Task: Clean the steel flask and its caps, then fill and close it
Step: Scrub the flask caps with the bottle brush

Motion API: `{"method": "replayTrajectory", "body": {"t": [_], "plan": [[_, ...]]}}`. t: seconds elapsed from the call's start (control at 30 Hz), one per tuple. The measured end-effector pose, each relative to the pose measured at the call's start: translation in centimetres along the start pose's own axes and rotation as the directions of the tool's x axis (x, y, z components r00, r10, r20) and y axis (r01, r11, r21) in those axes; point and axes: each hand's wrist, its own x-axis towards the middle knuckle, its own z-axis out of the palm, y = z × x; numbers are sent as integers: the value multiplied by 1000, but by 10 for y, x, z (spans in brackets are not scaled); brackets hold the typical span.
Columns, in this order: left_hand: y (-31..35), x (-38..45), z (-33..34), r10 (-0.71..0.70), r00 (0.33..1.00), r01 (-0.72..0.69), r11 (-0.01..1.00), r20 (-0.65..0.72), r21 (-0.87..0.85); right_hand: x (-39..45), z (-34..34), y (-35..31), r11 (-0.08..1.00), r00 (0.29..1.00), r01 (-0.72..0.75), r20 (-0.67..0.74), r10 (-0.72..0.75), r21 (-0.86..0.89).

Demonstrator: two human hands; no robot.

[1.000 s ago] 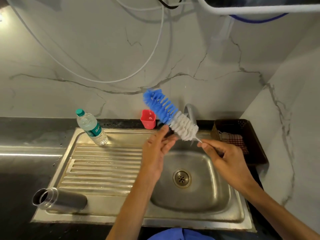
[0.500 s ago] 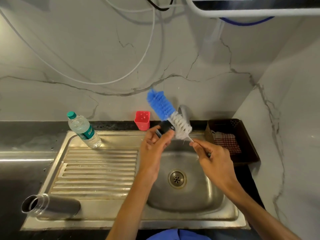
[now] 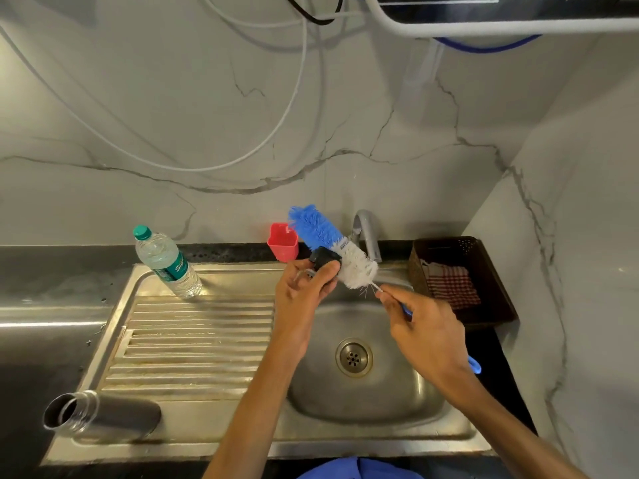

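Hands (image 3: 304,292) (image 3: 427,328) around cap (image 3: 324,258), brush (image 3: 333,246)

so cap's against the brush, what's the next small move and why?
Probably rub the white bristles of the bottle brush across the black cap. The left hand holds the cap against them and the right hand grips the handle. The steel flask lies open and untouched on the drainboard.
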Motion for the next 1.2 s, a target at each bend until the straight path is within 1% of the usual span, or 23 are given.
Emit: {"method": "replayTrajectory", "body": {"t": [0.13,0.17,0.2,0.27,0.3,0.37,0.4,0.5,0.53,0.63,0.7,0.73,0.8,0.83,0.87,0.9,0.97,1.0,1.03,1.07,1.13,1.17,1.2], "plan": [[14,11,-25,28,990,-3,983,-138,183,-11,-5,9,992,1000,-16,-22,19,124],[17,10,-26,28,993,0,969,-111,246,-13,-4,10,992,1000,-7,-21,10,130],[18,6,-24,6,999,6,954,-40,299,-13,-2,9,992,1000,5,-20,-3,127],[16,-5,-13,-81,988,24,921,129,388,-10,2,7,994,999,27,-47,-22,107],[14,-11,-8,-122,976,33,901,180,432,-7,3,6,996,997,42,-70,-37,80],[9,-14,-2,-143,973,39,877,182,478,-4,-2,3,996,990,88,-113,-87,3],[10,-11,-3,-127,982,51,890,138,452,-6,-6,2,994,985,108,-130,-111,-32],[18,1,-16,-99,995,99,968,-13,231,-19,-13,-1,983,978,142,-137,-158,-119],[21,2,-17,-94,996,92,972,-4,215,-22,-13,-2,983,980,142,-126,-157,-118],[21,-10,-5,-76,983,38,975,168,220,-12,-8,-1,995,982,95,-160,-100,-40],[18,-14,2,-33,983,3,987,181,162,-4,-7,1,999,989,47,-143,-48,-6],[20,-12,3,-11,989,-4,995,149,98,-4,-7,2,999,991,38,-131,-38,0],[25,-2,0,2,1000,-1,999,19,-38,-11,-4,2,998,991,70,-116,-70,-7],[27,2,-2,1,1000,-3,998,-30,-60,-16,-3,1,996,990,90,-112,-90,-8],[29,4,-2,-1,999,-1,999,-39,-39,-19,-1,1,995,988,100,-115,-100,-9],[30,2,-2,-2,1000,2,1000,-9,19,-19,0,1,995,988,97,-123,-98,-12],[26,-5,1,-43,995,24,979,90,204,-16,1,3,997,988,67,-134,-71,-32],[25,-7,1,-61,993,31,961,105,273,-14,0,5,997,989,56,-134,-62,-51],[26,-8,1,-63,995,37,953,77,302,-15,0,7,996,989,55,-135,-64,-70],[28,-6,0,-32,999,29,947,4,320,-18,-1,8,994,988,63,-137,-74,-84],[32,1,-5,95,981,-23,923,-171,385,-25,-1,6,991,983,96,-146,-109,-93],[35,3,-6,124,974,-42,920,-189,389,-28,-1,4,991,982,106,-150,-118,-87],[36,2,-4,100,984,-40,932,-151,360,-27,0,3,991,982,105,-152,-116,-81]]}}
